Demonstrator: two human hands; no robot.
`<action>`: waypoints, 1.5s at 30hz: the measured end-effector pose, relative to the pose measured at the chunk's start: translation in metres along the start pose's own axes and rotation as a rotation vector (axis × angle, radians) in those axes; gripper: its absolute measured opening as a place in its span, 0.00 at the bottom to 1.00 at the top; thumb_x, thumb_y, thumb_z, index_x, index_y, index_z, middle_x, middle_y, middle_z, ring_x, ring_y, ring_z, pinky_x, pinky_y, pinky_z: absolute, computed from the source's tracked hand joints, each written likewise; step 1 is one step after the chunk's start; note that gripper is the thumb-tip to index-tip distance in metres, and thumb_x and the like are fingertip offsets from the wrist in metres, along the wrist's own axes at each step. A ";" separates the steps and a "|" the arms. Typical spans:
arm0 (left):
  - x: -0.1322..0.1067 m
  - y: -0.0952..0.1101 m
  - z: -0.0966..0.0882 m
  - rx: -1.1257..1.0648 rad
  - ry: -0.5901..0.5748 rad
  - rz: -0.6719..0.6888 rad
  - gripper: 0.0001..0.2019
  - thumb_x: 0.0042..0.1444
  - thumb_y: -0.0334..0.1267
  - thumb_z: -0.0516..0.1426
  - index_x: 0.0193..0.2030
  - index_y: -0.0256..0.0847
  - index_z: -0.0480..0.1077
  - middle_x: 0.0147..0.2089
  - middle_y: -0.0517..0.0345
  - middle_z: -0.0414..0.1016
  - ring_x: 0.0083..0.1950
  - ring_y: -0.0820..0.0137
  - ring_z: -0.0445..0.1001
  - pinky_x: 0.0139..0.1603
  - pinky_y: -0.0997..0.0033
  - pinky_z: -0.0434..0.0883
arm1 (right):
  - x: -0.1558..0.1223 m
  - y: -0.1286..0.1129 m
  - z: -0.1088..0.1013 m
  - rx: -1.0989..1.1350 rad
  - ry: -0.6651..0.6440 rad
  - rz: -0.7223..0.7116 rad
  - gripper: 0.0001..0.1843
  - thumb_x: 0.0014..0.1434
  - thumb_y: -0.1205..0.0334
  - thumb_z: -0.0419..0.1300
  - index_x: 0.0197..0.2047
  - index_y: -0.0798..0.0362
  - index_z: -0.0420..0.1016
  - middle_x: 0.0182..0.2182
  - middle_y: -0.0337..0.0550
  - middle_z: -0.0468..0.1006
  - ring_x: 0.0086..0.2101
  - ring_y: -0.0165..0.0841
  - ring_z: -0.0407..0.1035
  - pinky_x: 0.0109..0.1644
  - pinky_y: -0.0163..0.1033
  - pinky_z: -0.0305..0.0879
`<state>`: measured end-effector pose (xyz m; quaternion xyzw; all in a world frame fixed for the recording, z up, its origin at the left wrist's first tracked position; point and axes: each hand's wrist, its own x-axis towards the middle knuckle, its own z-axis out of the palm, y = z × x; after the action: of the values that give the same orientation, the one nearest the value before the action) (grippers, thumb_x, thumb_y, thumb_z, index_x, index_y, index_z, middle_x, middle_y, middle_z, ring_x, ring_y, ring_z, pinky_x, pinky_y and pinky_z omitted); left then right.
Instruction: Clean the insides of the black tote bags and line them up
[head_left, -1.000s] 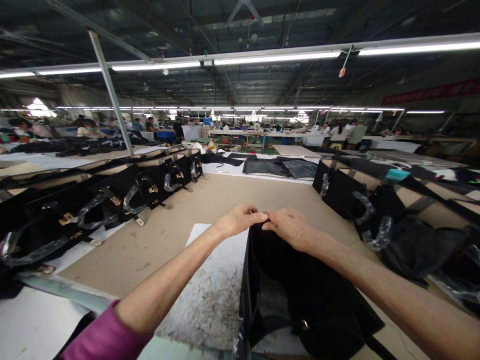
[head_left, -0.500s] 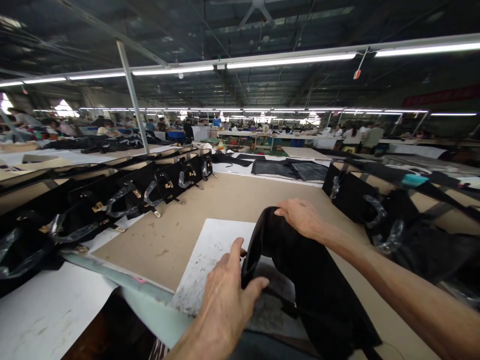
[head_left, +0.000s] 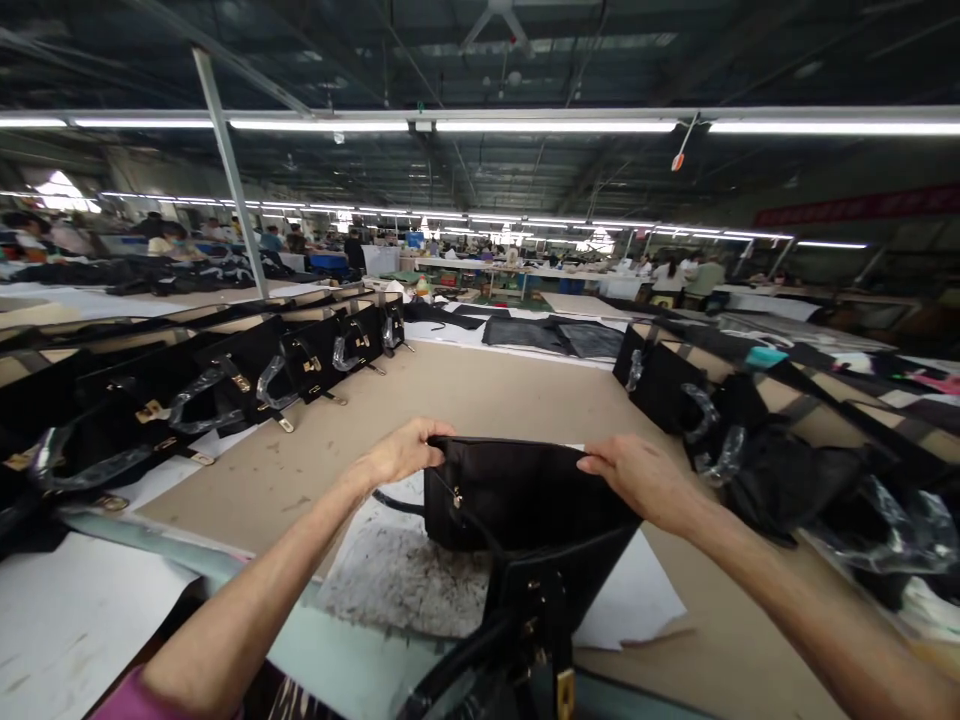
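Note:
A black handbag body point(head_left: 517, 490) with gold hardware stands over a smudged white sheet point(head_left: 397, 580) at the front of the table. My left hand point(head_left: 406, 452) pinches the upper left corner of its raised panel. At the upper right corner, the fingers of my right hand point(head_left: 634, 475) are closed on the same edge, so the panel is stretched between both hands. Nearest to me hangs another panel with a dark handle point(head_left: 465, 660) and a gold clasp point(head_left: 565, 690). The bag's underside is hidden.
Black handbags point(head_left: 217, 390) with plastic-wrapped handles line the left side of the tan tabletop point(head_left: 480, 385). More bags point(head_left: 675, 400) stand along the right. Dark flat pieces point(head_left: 551, 335) lie at the far end. People work in the background.
The black bag has been turned, so its panel now faces me with hardware showing. My left hand has moved from beside it up to its left corner and closed there.

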<state>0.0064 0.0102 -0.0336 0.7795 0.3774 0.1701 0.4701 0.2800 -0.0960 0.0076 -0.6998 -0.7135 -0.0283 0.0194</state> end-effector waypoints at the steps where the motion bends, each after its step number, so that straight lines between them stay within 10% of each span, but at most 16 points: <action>1: 0.001 0.002 0.002 0.072 0.051 0.016 0.15 0.40 0.29 0.49 0.37 0.35 0.69 0.27 0.61 0.69 0.26 0.75 0.65 0.25 0.79 0.61 | -0.001 -0.002 0.002 0.004 0.013 0.014 0.17 0.58 0.57 0.47 0.22 0.53 0.67 0.19 0.39 0.69 0.24 0.29 0.64 0.27 0.32 0.50; 10: -0.005 0.027 0.051 0.825 0.537 0.374 0.19 0.48 0.33 0.55 0.49 0.43 0.58 0.52 0.53 0.62 0.51 0.63 0.60 0.51 0.60 0.57 | 0.000 -0.011 0.005 -0.089 0.045 0.128 0.16 0.58 0.57 0.47 0.25 0.52 0.69 0.24 0.44 0.73 0.30 0.35 0.68 0.28 0.35 0.51; 45: 0.007 0.027 0.058 0.905 0.493 0.483 0.06 0.50 0.37 0.54 0.35 0.40 0.65 0.54 0.54 0.60 0.50 0.63 0.59 0.50 0.58 0.58 | 0.005 -0.010 0.008 -0.072 0.059 0.116 0.16 0.59 0.56 0.46 0.26 0.52 0.68 0.24 0.42 0.73 0.29 0.33 0.68 0.29 0.34 0.50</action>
<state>0.0588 -0.0275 -0.0399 0.9046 0.3226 0.2710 -0.0649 0.2703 -0.0906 -0.0003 -0.7389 -0.6695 -0.0735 0.0168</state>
